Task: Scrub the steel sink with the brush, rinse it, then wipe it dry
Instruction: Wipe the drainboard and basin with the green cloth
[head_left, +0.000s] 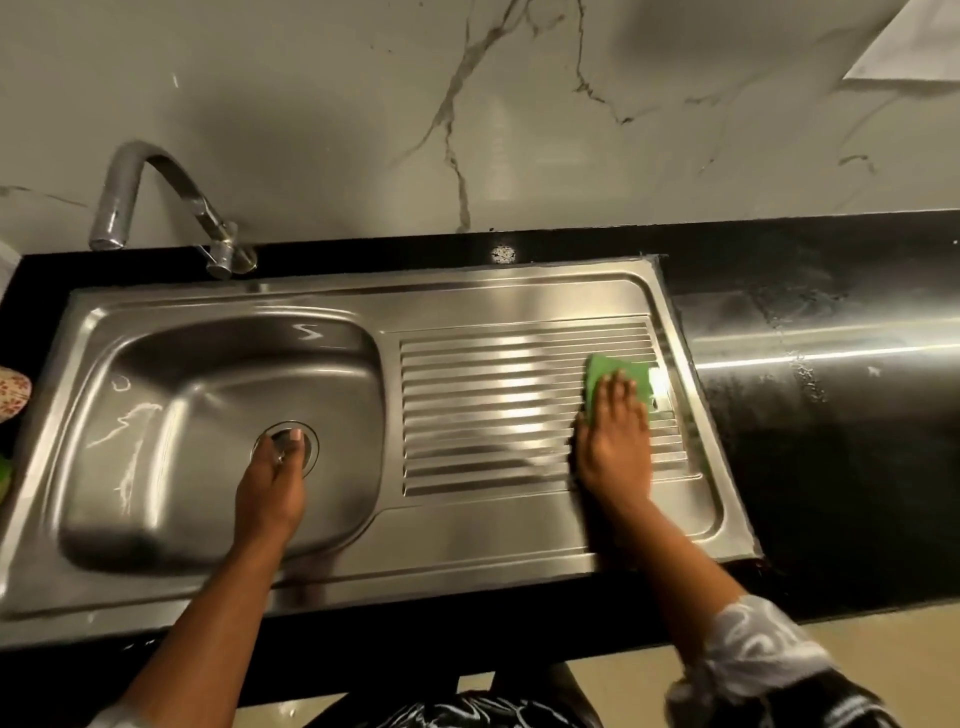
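The steel sink is set in a black counter, with its basin on the left and a ribbed drainboard on the right. My right hand lies flat on a green cloth and presses it onto the right end of the ribs. My left hand hangs over the basin above the round drain, with relaxed fingers that hold nothing. No brush is in sight.
A curved steel tap stands at the back left, its spout over the counter's left end. The black counter runs on to the right, wet and streaked. A marble wall rises behind. Patterned and green items peek in at the left edge.
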